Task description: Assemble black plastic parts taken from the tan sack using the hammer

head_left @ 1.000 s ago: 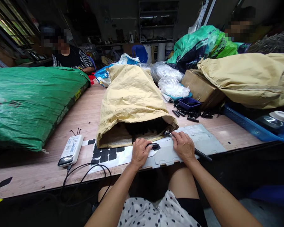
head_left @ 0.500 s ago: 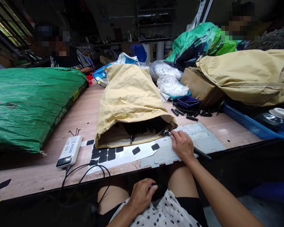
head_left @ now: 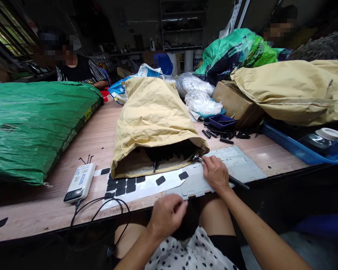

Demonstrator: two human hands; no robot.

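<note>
My right hand (head_left: 216, 173) is closed around a tool with a shiny metal head (head_left: 196, 158) and a long black handle (head_left: 239, 182). The head lies at the right corner of the open mouth of a tan sack (head_left: 152, 123). Dark pieces fill the shadow inside the sack, and one black piece (head_left: 154, 166) pokes out at its lip. Slightly blurred, my left hand (head_left: 169, 213) hovers over my lap by the table's front edge, fingers curled; whatever they hold, if anything, is hidden. Black rounded stickers (head_left: 124, 186) sit on a white sheet beneath the sack's mouth.
A white power bank (head_left: 80, 182) with a black cable stands left, before a large green sack (head_left: 36, 127). On the right are black parts (head_left: 227, 141), a purple tray (head_left: 222, 122), a cardboard box (head_left: 233, 103) and a blue basket (head_left: 293, 146). Two people sit across the table.
My left hand has risen from my lap toward the table edge; the small dark thing at its fingertips no longer shows. My right hand keeps its hold on the tool. The view has shifted slightly.
</note>
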